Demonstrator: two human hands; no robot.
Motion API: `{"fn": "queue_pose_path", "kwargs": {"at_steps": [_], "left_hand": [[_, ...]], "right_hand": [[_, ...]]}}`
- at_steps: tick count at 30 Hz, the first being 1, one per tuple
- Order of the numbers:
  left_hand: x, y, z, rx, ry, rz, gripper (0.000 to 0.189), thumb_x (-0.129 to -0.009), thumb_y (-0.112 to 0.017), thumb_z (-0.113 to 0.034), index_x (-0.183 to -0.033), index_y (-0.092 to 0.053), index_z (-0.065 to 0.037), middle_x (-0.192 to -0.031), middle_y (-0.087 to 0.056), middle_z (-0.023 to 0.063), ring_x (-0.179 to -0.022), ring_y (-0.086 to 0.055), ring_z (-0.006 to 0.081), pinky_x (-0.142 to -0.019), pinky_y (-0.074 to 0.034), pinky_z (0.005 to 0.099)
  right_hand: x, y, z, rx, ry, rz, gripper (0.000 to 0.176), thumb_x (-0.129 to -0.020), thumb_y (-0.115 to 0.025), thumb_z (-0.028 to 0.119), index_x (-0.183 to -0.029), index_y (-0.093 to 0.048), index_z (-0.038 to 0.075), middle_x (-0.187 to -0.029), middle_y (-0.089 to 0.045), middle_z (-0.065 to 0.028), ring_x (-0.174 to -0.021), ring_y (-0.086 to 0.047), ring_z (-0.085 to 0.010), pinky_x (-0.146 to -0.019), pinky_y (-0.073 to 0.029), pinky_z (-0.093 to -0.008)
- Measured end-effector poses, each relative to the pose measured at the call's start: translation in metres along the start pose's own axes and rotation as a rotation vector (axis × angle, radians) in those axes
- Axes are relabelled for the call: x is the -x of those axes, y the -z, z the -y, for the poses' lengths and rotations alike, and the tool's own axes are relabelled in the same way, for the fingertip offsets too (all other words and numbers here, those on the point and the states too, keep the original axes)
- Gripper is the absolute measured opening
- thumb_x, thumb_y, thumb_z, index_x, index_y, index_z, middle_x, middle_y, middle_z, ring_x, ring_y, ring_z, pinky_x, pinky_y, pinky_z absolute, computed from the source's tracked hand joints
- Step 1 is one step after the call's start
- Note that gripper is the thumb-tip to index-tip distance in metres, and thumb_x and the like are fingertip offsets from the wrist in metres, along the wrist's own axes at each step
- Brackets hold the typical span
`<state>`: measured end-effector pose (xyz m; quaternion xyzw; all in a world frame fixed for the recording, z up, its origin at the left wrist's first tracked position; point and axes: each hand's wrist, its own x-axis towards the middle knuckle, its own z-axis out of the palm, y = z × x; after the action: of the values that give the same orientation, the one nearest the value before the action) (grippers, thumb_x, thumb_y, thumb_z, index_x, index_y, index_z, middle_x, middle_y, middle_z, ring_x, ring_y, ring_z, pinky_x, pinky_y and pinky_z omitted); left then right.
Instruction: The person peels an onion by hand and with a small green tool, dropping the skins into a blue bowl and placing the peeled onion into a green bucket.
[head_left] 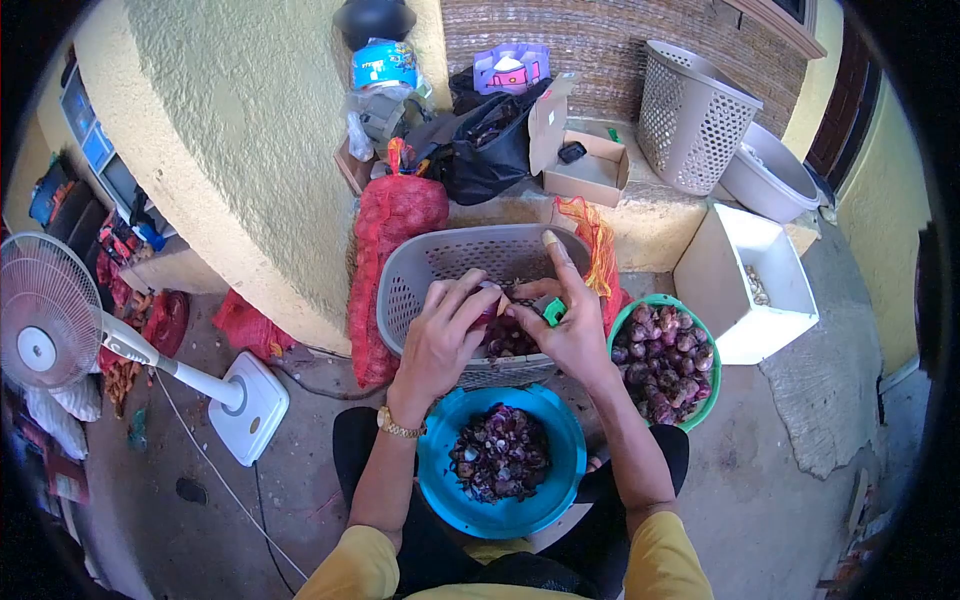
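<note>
My left hand (447, 325), closed, holds a red onion (490, 310) above a grey perforated basket (405, 285). My right hand (575, 330) is closed on a small green-handled knife (554, 311), its thumb close to the onion; the blade is mostly hidden. Its index finger points up and appears to have a wrapped tip. More onions lie inside the basket, partly covered by my hands. Between my knees stands a blue basin (432, 475) with onion skins and trimmings (500, 455) in it. To the right, a green basket (712, 385) holds many red onions (665, 360).
A full red mesh sack (375, 290) leans left of the grey basket. A white fan (245, 400) stands farther left, with cords on the floor. At right is a white box (715, 290). A ledge behind carries a cardboard box (590, 175), black bag (490, 150) and tall hamper (690, 115).
</note>
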<state>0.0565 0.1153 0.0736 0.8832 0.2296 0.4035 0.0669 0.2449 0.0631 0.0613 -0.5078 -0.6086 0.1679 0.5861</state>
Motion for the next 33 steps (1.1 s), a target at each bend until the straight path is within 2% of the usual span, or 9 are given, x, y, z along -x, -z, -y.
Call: {"fn": "queue_pose_path", "kwargs": {"at_steps": [5, 12, 19, 21, 26, 29, 31, 32, 33], "left_hand": [[0.001, -0.002, 0.000, 0.000, 0.010, 0.013, 0.050, -0.072, -0.068, 0.003, -0.121, -0.061, -0.007, -0.130, -0.057, 0.0143, -0.110, -0.055, 0.0372, -0.090, -0.050, 0.0432], [0.001, -0.009, 0.005, 0.021, -0.051, -0.098, 0.050, -0.072, -0.067, 0.007, -0.120, -0.059, -0.007, -0.131, -0.057, 0.0125, -0.111, -0.055, 0.0366, -0.093, -0.049, 0.0446], [0.003, -0.010, 0.009, 0.062, -0.082, -0.054, 0.049, -0.073, -0.066, 0.007, -0.120, -0.058, -0.006, -0.132, -0.056, 0.0119, -0.115, -0.054, 0.0360, -0.097, -0.048, 0.0442], [0.002, -0.009, 0.008, 0.071, -0.070, -0.043, 0.050, -0.073, -0.067, 0.007, -0.121, -0.058, -0.006, -0.132, -0.056, 0.0121, -0.115, -0.054, 0.0359, -0.096, -0.048, 0.0442], [-0.001, -0.001, 0.004, 0.120, -0.024, 0.011, 0.056, -0.070, -0.072, 0.003, -0.123, -0.058, -0.005, -0.129, -0.058, 0.0153, -0.113, -0.055, 0.0374, -0.096, -0.048, 0.0446], [-0.001, 0.001, 0.004, 0.164, 0.009, -0.001, 0.057, -0.071, -0.076, 0.000, -0.125, -0.057, -0.004, -0.124, -0.061, 0.0151, -0.110, -0.060, 0.0309, -0.095, -0.051, 0.0409], [0.002, 0.001, 0.004, 0.635, 0.284, 0.125, 0.054, -0.076, -0.077, -0.003, -0.125, -0.057, -0.003, -0.119, -0.063, 0.0126, -0.107, -0.063, 0.0213, -0.092, -0.054, 0.0361], [0.002, 0.003, 0.005, 0.619, 0.240, 0.155, 0.053, -0.080, -0.075, -0.003, -0.129, -0.055, -0.003, -0.117, -0.063, 0.0084, -0.106, -0.063, 0.0149, -0.089, -0.055, 0.0311], [0.002, 0.003, 0.006, 0.618, 0.240, 0.154, 0.053, -0.080, -0.075, -0.003, -0.129, -0.055, -0.003, -0.117, -0.063, 0.0084, -0.106, -0.063, 0.0149, -0.089, -0.055, 0.0311]], "right_hand": [[-0.001, 0.001, 0.001, -0.028, -0.075, 0.021, 0.096, -0.075, -0.080, 0.000, -0.154, -0.024, 0.004, -0.090, -0.072, -0.0097, -0.080, -0.064, -0.0115, -0.075, -0.050, -0.0263], [-0.003, 0.002, 0.013, -0.218, -0.207, 0.022, 0.094, -0.077, -0.078, -0.004, -0.153, -0.024, 0.001, -0.093, -0.066, -0.0057, -0.091, -0.060, -0.0104, -0.087, -0.047, -0.0247], [-0.001, 0.004, 0.014, -0.180, -0.198, 0.075, 0.094, -0.076, -0.077, -0.005, -0.153, -0.024, 0.001, -0.088, -0.064, -0.0041, -0.086, -0.058, -0.0087, -0.082, -0.047, -0.0233], [0.000, 0.001, 0.012, -0.216, -0.164, 0.060, 0.095, -0.075, -0.079, -0.006, -0.153, -0.026, 0.002, -0.086, -0.059, 0.0001, -0.079, -0.051, -0.0045, -0.071, -0.041, -0.0175], [-0.002, 0.006, 0.014, -0.167, -0.156, 0.116, 0.091, -0.078, -0.075, -0.006, -0.154, -0.024, 0.003, -0.088, -0.060, -0.0020, -0.084, -0.054, -0.0071, -0.079, -0.044, -0.0204], [-0.003, 0.010, 0.010, -0.225, -0.089, 0.143, 0.088, -0.081, -0.071, -0.008, -0.154, -0.023, 0.003, -0.090, -0.061, -0.0037, -0.086, -0.055, -0.0087, -0.084, -0.045, -0.0222], [-0.003, 0.014, 0.014, -0.265, -0.055, 0.179, 0.087, -0.082, -0.069, -0.009, -0.154, -0.023, 0.003, -0.091, -0.060, -0.0043, -0.088, -0.056, -0.0091, -0.086, -0.044, -0.0225], [-0.003, 0.016, 0.019, -0.336, -0.083, 0.210, 0.086, -0.083, -0.068, -0.009, -0.155, -0.022, 0.003, -0.093, -0.060, -0.0049, -0.089, -0.056, -0.0097, -0.088, -0.044, -0.0232], [-0.003, 0.017, 0.022, -0.407, -0.112, 0.240, 0.085, -0.084, -0.067, -0.010, -0.155, -0.022, 0.003, -0.095, -0.060, -0.0055, -0.090, -0.057, -0.0103, -0.089, -0.044, -0.0240]]}}
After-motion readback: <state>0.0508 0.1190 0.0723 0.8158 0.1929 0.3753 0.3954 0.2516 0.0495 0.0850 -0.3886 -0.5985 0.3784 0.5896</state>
